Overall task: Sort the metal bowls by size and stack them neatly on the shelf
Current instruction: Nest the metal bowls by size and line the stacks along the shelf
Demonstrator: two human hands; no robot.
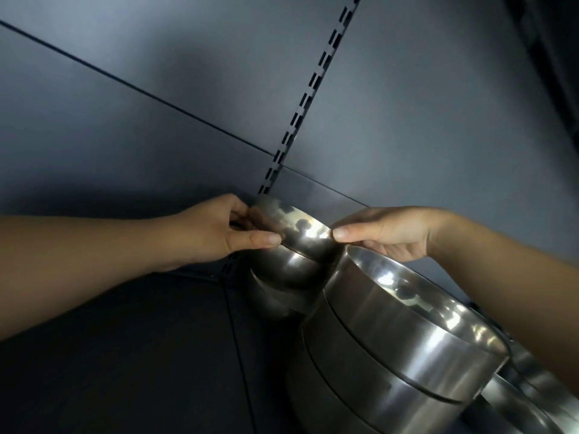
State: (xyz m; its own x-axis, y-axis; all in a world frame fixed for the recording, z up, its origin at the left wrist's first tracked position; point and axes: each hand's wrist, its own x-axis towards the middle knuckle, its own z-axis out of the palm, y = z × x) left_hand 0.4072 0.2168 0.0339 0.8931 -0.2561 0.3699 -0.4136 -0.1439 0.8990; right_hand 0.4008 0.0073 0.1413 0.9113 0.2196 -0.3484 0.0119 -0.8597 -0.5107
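Both hands, left hand (216,233) at nine o'clock, right hand (385,233) at three, pinched the small bowl (297,227); lowering it level should nest it squarely.

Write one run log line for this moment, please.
left hand: holds small bowl | right hand: holds same bowl | bowl: on small stack | large stack: beside

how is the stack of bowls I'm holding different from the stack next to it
The held small stack is narrower than the large stack. Both hands, left hand and right hand, pinch the small stack's top rim; the large stack stands untouched, nearer the camera. Both are shiny nested metal bowls.
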